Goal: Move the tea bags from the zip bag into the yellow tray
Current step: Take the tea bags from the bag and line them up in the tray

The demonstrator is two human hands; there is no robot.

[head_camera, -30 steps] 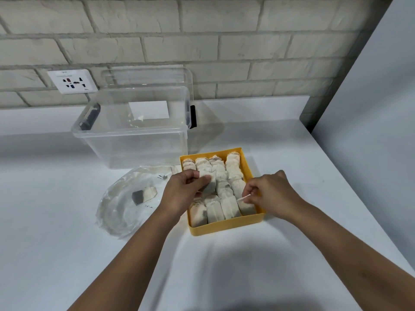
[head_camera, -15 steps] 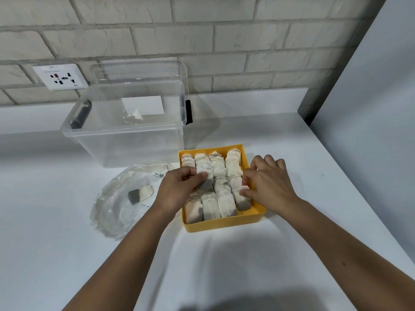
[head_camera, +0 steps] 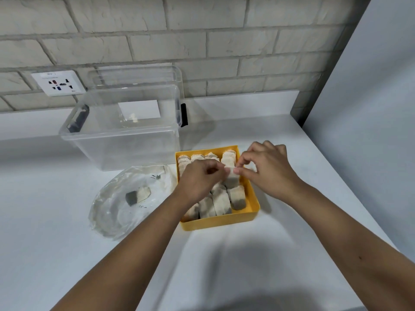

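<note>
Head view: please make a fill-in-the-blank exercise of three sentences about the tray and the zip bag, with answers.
1. Rows of tea bags fill the ____ tray.
2. Inside the zip bag only ____ tea bag shows.
3. The left hand and the right hand pinch the held bag above the ____.
Answers: yellow; one; tray.

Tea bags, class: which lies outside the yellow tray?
The lone tea bag inside the zip bag, left of the yellow tray. Others sit in rows in the tray, except the tea bag the left hand and right hand pinch above it.
</note>
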